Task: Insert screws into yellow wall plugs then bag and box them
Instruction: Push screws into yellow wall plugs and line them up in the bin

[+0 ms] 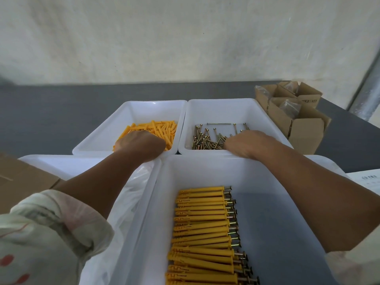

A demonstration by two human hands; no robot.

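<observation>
— Yellow wall plugs [162,128], lying where?
— Lying loose in the far left tub [131,103], partly under the left hand [141,144]. Also lining up in the near tub [205,169] as a row of filled plugs [203,223], screw heads pointing right.
— Gripping anything?
— Reaching down into the plugs with the left hand, and into the loose screws [207,138] of the far right tub [222,101] with the right hand [244,142]. Hiding the fingers behind the backs of both hands, so cannot tell whether pinching or lying open.
— Reading any writing?
— Seeing dark print on a flap of the cardboard boxes [304,130] at far right, and faint lines on a white sheet [368,179] at the right edge; too small to read.
— Noticing anything else?
— Noticing clear plastic bags [135,188] in the near left tub [61,161], brown cardboard [18,177] at the left edge, and a rolled-up sleeve [51,223] nearest. Crossing the near tubs with both forearms, covering part of the bags.
</observation>
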